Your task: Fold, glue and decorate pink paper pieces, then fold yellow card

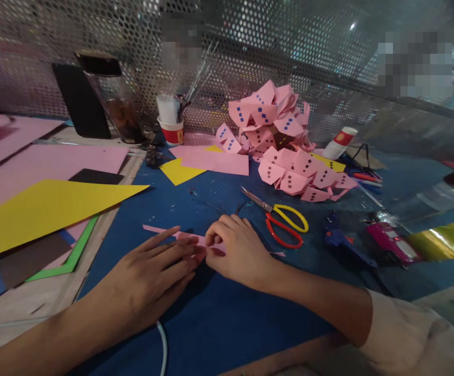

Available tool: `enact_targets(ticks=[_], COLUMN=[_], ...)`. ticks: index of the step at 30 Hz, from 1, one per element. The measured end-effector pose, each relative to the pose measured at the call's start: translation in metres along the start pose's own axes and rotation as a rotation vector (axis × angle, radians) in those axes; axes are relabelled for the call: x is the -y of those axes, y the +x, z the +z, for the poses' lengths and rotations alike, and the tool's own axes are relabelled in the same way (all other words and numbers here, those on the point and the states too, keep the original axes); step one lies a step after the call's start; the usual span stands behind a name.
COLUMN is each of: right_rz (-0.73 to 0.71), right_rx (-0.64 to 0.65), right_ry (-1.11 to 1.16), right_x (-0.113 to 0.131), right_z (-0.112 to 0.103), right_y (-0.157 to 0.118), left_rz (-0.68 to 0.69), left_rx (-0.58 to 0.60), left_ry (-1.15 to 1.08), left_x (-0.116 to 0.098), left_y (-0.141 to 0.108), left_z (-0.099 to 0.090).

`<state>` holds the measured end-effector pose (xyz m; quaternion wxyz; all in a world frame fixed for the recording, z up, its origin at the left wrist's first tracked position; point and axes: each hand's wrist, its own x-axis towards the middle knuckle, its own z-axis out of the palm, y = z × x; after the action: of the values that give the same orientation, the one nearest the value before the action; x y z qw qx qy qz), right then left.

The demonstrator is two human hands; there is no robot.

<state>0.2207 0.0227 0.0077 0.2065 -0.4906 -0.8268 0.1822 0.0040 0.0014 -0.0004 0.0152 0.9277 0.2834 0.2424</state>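
The left hand [154, 266] lies with its fingers extended over a narrow pink strip [154, 228] on the blue mat [250, 324]; its thumb is hidden, so whether it grips cannot be told. Beside it, the right hand [237, 250] pinches the strip between thumb and fingers. Scissors [271, 209] lie open just beyond the right hand, near folded pink paper [289, 169] with dark square marks.

Farther out, a red-and-white cup [172, 131] stands upright, holding something white [168, 108] and thin dark sticks [182, 104]. To its left is a clear jar [123, 112] with a dark lid [99, 62] and brown contents. Behind the folded paper's right end, a second cup [340, 143] tilts; its inside is not visible. At far right lies a clear container [418, 201], its contents too blurred to tell.
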Motion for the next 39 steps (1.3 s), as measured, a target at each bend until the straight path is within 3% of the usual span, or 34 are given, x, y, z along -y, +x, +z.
enact_targets(ticks=[10, 21, 29, 39], right_rz=[0.009, 0.014, -0.010, -0.021], right_rx=[0.010, 0.026, 0.045, 0.093], right_ry=[0.023, 0.214, -0.037, -0.066], right_x=[-0.002, -0.006, -0.015, -0.018], right_z=[0.001, -0.013, -0.032, -0.033], right_y=[0.002, 0.005, -0.004, -0.005], left_rz=[0.028, 0.006, 0.030, 0.068], left_rx=[0.039, 0.111, 0.081, 0.076], left_ry=[0.051, 0.054, 0.021, 0.092], left_x=[0.002, 0.004, 0.011, 0.006], left_y=[-0.001, -0.001, -0.003, -0.003], left_z=[-0.001, -0.001, -0.001, -0.001])
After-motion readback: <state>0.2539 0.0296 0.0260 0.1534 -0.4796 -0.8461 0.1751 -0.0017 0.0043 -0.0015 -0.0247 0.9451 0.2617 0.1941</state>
